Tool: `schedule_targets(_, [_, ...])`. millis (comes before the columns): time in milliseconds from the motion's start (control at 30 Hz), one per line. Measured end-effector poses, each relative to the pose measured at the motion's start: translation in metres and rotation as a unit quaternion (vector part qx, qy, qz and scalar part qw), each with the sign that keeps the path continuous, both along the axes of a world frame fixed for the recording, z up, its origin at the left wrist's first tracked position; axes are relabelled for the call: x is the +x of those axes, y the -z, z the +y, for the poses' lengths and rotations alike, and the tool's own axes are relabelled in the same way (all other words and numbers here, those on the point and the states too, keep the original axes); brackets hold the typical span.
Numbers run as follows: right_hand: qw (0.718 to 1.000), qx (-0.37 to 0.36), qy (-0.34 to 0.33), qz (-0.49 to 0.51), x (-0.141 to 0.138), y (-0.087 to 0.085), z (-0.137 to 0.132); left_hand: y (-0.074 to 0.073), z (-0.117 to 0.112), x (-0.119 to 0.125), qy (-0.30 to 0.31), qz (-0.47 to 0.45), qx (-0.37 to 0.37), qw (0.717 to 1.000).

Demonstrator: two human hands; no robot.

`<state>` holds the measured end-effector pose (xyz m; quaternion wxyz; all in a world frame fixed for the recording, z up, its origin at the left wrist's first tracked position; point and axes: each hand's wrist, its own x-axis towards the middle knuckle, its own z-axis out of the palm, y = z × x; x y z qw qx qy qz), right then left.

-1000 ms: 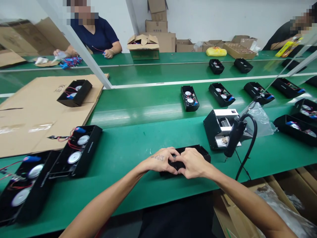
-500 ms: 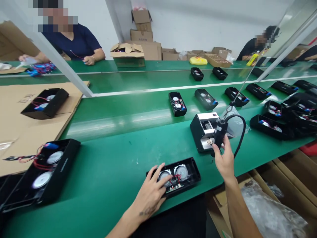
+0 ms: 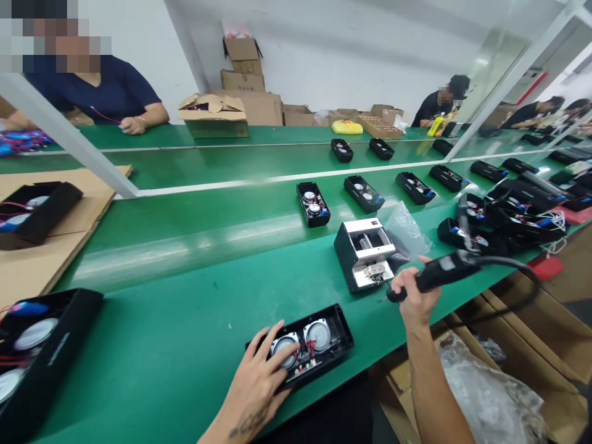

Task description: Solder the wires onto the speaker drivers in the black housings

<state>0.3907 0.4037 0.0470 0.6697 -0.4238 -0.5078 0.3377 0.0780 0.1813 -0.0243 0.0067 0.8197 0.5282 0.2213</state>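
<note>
A black speaker housing (image 3: pixel 330 356) lies on the green bench in front of me, its open side up. Two round silver speaker drivers (image 3: pixel 317 336), red wires and a small circuit board (image 3: pixel 305 368) sit inside. My left hand (image 3: pixel 259 376) grips the housing's left end, fingers spread over the rim and onto the left driver. To the right, my right hand (image 3: pixel 416 296) is closed around a black electric screwdriver (image 3: pixel 446 271). The tool is tilted nearly level, its tip pointing left, just in front of a black-and-white screw feeder (image 3: pixel 365 253). A cable runs from its rear end.
More speaker housings stand along the belt (image 3: pixel 208 225) and in a pile (image 3: pixel 513 209) at right. Another housing (image 3: pixel 46 357) is at lower left, near cardboard (image 3: pixel 87 222). Open cartons (image 3: pixel 541 327) hold plastic bags below right. Co-workers (image 3: pixel 106 92) sit across the line.
My right hand has swung the screwdriver from upright to nearly level, away from the feeder. My left hand stays on the housing. The whole view has shifted to the right.
</note>
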Motion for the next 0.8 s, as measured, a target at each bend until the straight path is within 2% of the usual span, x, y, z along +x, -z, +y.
schedule_targets(100, [0.996,0.066,0.040,0.032,-0.007,-0.025,0.015,-0.002,0.009,0.004,-0.008,-0.012,0.010,1.000])
schedule_targets(167, [0.997,0.070,0.038,0.014,-0.015,-0.034,0.024,-0.005,0.016,0.007,-0.012,-0.013,0.007,1.000])
schedule_targets(300, [0.999,0.023,0.000,-0.033,-0.027,-0.033,0.034,-0.010,0.026,0.012,-0.010,-0.009,-0.001,1.000])
schedule_targets(400, [0.998,-0.013,-0.035,-0.056,-0.026,-0.028,0.031,-0.007,0.028,0.012,-0.011,-0.008,0.002,1.000])
schedule_targets(500, [0.990,-0.058,-0.103,-0.074,-0.021,-0.027,0.011,-0.002,0.027,0.012,-0.014,-0.007,0.001,1.000])
schedule_targets(567, [0.987,-0.058,-0.144,-0.038,-0.023,-0.032,-0.012,0.000,0.026,0.013,-0.016,-0.007,-0.011,1.000])
schedule_targets(633, [0.982,-0.028,-0.179,0.045,-0.032,-0.039,-0.040,0.000,0.026,0.015,-0.016,-0.008,-0.029,0.999])
schedule_targets(700, [0.966,0.013,-0.226,0.126,-0.047,-0.046,-0.068,-0.002,0.026,0.018,-0.016,-0.012,-0.038,0.999])
schedule_targets(800, [0.935,0.056,-0.312,0.160,-0.074,-0.045,-0.103,-0.007,0.027,0.020,-0.016,-0.008,-0.044,0.999])
